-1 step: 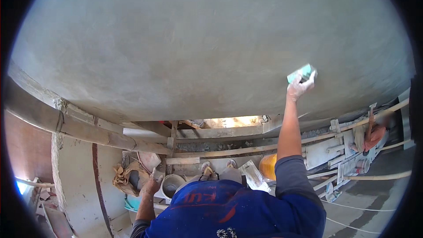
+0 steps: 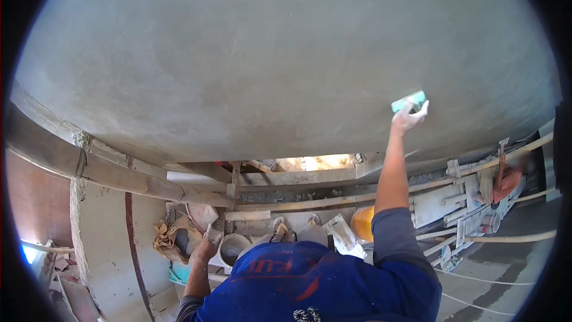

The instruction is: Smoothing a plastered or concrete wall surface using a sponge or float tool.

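My right arm reaches up to a broad grey plastered wall. My right hand, coated white, is closed on a mint-green sponge-like block, which it holds against the wall at the right. Low on the left hangs my left hand, its fingers pale with plaster and too small to read. Close to those fingers is a flat whitish board; whether they touch it I cannot tell. A round bucket with grey contents stands just right of that hand.
A thick bamboo pole crosses the left side; a thinner pole runs ahead of my feet. An orange-yellow container and a crumpled brown sack stand below. Another person is at the far right, near loose boards.
The right hand and the green block have shifted slightly down the wall, and the block's tilt has changed a little. The left hand stays nearly still.
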Demonstrator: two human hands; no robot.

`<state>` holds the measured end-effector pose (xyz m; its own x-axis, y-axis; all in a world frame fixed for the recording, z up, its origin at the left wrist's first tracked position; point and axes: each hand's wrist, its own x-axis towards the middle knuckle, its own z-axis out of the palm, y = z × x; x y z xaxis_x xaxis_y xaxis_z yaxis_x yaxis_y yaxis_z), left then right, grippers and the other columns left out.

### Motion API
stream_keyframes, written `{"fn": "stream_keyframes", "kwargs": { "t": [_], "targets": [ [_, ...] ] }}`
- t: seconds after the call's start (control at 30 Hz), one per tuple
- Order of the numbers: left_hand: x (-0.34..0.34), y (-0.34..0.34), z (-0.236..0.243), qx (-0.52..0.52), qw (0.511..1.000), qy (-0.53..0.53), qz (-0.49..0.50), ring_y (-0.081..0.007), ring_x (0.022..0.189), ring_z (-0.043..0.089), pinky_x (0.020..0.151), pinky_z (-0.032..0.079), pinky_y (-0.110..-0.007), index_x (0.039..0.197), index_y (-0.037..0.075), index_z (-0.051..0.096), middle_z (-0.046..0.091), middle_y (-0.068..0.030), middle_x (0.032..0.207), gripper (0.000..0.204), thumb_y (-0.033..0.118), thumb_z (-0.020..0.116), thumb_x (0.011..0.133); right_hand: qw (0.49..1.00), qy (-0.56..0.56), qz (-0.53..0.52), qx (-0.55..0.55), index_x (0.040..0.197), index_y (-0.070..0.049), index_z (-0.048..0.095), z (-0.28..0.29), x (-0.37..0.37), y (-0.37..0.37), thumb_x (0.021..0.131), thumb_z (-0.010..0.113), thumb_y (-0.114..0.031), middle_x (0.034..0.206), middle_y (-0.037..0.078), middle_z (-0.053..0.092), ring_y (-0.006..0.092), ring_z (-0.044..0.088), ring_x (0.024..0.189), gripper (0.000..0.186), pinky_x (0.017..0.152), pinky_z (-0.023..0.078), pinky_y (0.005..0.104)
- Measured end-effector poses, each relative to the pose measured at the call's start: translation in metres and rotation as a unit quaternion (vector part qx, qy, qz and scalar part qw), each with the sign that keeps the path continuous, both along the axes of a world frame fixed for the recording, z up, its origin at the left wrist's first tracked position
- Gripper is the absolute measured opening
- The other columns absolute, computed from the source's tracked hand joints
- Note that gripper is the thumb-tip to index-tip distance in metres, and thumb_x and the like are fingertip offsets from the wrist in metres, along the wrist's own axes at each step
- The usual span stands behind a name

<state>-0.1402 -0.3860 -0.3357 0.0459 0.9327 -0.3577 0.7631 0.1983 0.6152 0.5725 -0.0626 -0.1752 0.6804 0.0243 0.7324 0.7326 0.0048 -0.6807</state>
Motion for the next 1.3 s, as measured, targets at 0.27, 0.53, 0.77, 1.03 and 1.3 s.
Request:
{"fn": "stream_keyframes", "kwargs": {
  "t": [0.27, 0.53, 0.77, 1.03, 1.3],
  "targets": [
    [-0.006, -0.016, 0.014, -0.053, 0.997, 0.036, 0.036, -0.0408, 0.131, 0.046, 0.108, 0.038, -0.043, 0.150, -0.007, 0.022, 0.045, -0.0345, 0.140, 0.075, 0.029, 0.060, 0.096, 0.991, -0.043, 0.108, 0.065, 0.144, -0.003, 0.041, 0.122, -0.057, 0.015, 0.094, 0.065, -0.032, 0.131, 0.024, 0.044, 0.0348, 0.051, 0.117, 0.063, 0.100, 0.043, 0.0432],
    [-0.013, -0.013, -0.010, -0.027, 0.999, 0.008, 0.042, -0.0411, 0.136, 0.041, 0.112, 0.034, -0.042, 0.149, -0.009, 0.022, 0.042, -0.0344, 0.142, 0.076, 0.031, 0.059, 0.096, 0.853, 0.483, 0.178, 0.092, 0.143, -0.007, 0.031, -0.064, 0.033, -0.038, 0.089, 0.072, -0.032, 0.131, 0.013, 0.050, 0.0272, 0.054, 0.116, 0.073, 0.096, 0.048, 0.0416],
    [0.044, 0.032, -0.016, 0.086, 0.987, -0.135, -0.007, -0.0413, 0.138, 0.038, 0.113, 0.033, -0.042, 0.148, -0.010, 0.025, 0.038, -0.0346, 0.145, 0.076, 0.030, 0.062, 0.095, 0.761, 0.536, 0.364, -0.039, 0.107, -0.011, 0.059, -0.133, -0.083, -0.129, 0.082, 0.074, -0.026, 0.094, 0.002, 0.057, 0.0164, 0.061, 0.085, 0.033, 0.072, 0.053, 0.0339],
    [0.179, 0.121, 0.092, 0.099, 0.949, -0.289, -0.082, -0.0333, 0.141, 0.036, 0.112, 0.033, -0.037, 0.150, -0.006, 0.025, 0.036, -0.0290, 0.150, 0.076, 0.031, 0.062, 0.096, 0.583, 0.587, 0.550, -0.115, 0.142, -0.006, 0.041, -0.054, -0.222, -0.149, 0.081, 0.074, -0.013, 0.125, 0.005, 0.055, 0.0181, 0.055, 0.113, 0.070, 0.096, 0.047, 0.0343],
    [0.182, 0.110, 0.078, 0.019, 0.878, -0.478, -0.016, -0.0247, 0.129, 0.048, 0.104, 0.042, -0.035, 0.155, 0.003, 0.019, 0.041, -0.0216, 0.149, 0.072, 0.026, 0.059, 0.099, 0.439, 0.612, 0.650, -0.103, 0.125, -0.006, 0.057, 0.005, -0.261, -0.162, 0.091, 0.056, -0.034, 0.111, 0.011, 0.066, 0.0293, 0.065, 0.102, 0.043, 0.092, 0.052, 0.0417]
  ]
}}
